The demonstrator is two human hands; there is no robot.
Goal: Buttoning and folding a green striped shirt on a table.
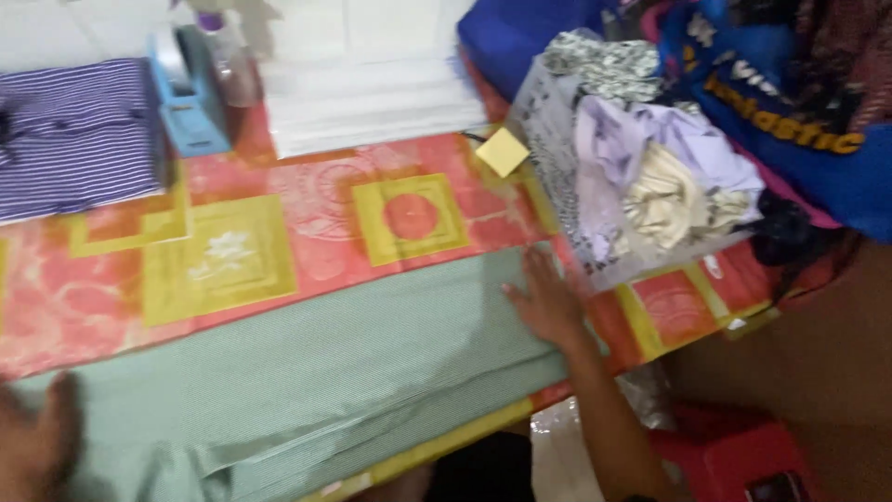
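Both arms are bare as far as they show, with no sleeve or cuff on either. The right hand (550, 302) has no glove, and no ring or bracelet can be made out on its fingers or wrist; the forearm behind it runs uncovered down to the near edge. Right at that edge a thin dark band seems to sit on the arm, too cut off to tell what it is. The left hand (37, 446), at the near left corner, is blurred and half out of view, also ungloved
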